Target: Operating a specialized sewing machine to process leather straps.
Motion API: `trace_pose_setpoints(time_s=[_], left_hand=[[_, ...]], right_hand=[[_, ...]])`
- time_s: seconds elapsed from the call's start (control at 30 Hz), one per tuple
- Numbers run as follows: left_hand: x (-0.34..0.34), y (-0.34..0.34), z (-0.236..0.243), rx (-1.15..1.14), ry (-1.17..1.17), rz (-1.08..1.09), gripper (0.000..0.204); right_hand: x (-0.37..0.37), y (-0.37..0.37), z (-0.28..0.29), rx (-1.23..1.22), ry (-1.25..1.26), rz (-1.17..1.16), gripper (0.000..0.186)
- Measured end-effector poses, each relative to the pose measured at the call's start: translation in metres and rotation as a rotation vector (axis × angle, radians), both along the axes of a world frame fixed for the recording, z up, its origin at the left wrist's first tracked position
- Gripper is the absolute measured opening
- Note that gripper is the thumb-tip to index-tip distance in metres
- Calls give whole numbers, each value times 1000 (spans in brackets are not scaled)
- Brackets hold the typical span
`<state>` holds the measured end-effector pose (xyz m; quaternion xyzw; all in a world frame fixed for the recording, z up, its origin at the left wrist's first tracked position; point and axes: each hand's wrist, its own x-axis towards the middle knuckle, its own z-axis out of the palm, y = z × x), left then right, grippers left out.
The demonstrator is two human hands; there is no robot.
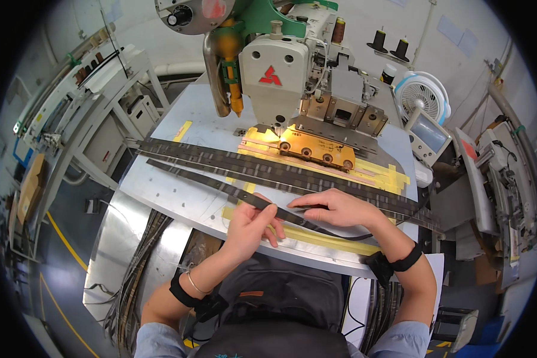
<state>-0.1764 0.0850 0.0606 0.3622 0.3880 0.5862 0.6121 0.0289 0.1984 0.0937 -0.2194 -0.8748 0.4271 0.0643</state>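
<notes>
My left hand (249,228) pinches a long black strap (206,182) between thumb and fingers, near the front of the machine table. One part of the strap runs off to the far left, and another passes under my right hand (347,209) and bends at the right. My right hand is closed, thumb against fingers, around a dark strip that looks like part of the same strap; its fingertips point left. Just beyond both hands, a row of dark straps with lighter marks (221,165) lies across the table. How far my right fingers wrap around the strip is partly hidden.
Behind the straps stands a sewing machine (274,80) with a lit brass-coloured clamp plate (319,150). Yellow tape (394,176) marks the pale tabletop (161,179). Straps (140,253) hang at the left front. A fan (422,98) and control screen (429,134) stand right.
</notes>
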Motion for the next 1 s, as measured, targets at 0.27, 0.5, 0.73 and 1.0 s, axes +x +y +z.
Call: trace_pose_setpoints(time_s=[0.27,0.5,0.73,1.0], left_hand=[[-27,1,0,15,35,45,18],[-61,2,11,-380,564,-309,43],[-113,37,11,253,1451,329,32],[-158,94,-28,201,1871,392,52]], right_hand=[[-9,-1,-3,215,-69,6,26],[49,8,8,158,5,-331,25],[113,33,-9,441,-241,-656,23],[174,51,-15,284,-221,-887,27]])
